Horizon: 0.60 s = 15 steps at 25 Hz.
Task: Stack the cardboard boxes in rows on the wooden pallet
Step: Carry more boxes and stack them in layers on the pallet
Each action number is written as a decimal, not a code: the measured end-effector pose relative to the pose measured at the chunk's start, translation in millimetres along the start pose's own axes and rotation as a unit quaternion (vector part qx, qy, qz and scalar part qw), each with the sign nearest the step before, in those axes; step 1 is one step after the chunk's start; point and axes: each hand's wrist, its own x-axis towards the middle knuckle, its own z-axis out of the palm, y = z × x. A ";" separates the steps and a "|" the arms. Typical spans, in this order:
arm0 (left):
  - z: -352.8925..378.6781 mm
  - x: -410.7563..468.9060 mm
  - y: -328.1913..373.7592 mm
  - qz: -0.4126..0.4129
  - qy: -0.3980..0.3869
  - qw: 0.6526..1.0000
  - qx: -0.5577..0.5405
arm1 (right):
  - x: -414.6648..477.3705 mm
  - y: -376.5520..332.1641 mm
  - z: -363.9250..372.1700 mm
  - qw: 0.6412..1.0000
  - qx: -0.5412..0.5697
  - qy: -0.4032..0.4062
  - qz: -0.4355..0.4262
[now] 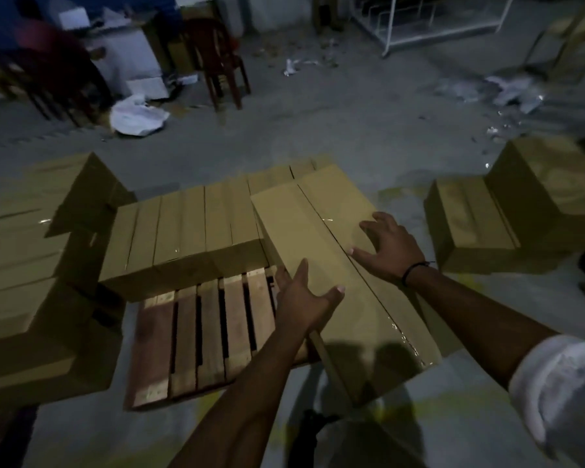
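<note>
A long cardboard box (321, 241) lies tilted across the right part of the wooden pallet (190, 339), its near end overhanging the pallet's edge. My left hand (301, 295) holds its left edge, thumb on top and fingers down the side. With fingers spread and straight, my right hand (390, 248) presses on the box's top near the taped seam. Behind it, a row of similar boxes (183, 228) fills the pallet's far half. The pallet's near left slats are bare.
Cardboard boxes (31, 275) are piled on the floor at the left, and more boxes (507, 211) stand at the right. Farther back are a dark red chair (220, 59), a white bag (135, 116), scattered paper and a white rack (436, 21). A person sits at the far left.
</note>
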 end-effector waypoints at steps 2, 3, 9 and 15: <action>-12.7 15.1 -12.7 0.001 -0.044 0.999 0.009 | 5.5 -4.4 24.3 0.999 -0.001 -0.025 0.026; -21.5 25.5 -18.2 0.004 -0.058 0.998 0.016 | 10.1 -7.6 35.3 0.999 0.001 -0.030 0.037; -51.6 85.9 -49.4 0.025 -0.105 0.993 0.043 | 35.8 -32.3 81.4 0.993 0.014 -0.068 0.099; -67.1 113.9 -85.4 -0.009 -0.157 0.987 0.017 | 46.2 -52.5 114.4 0.981 0.007 -0.120 0.155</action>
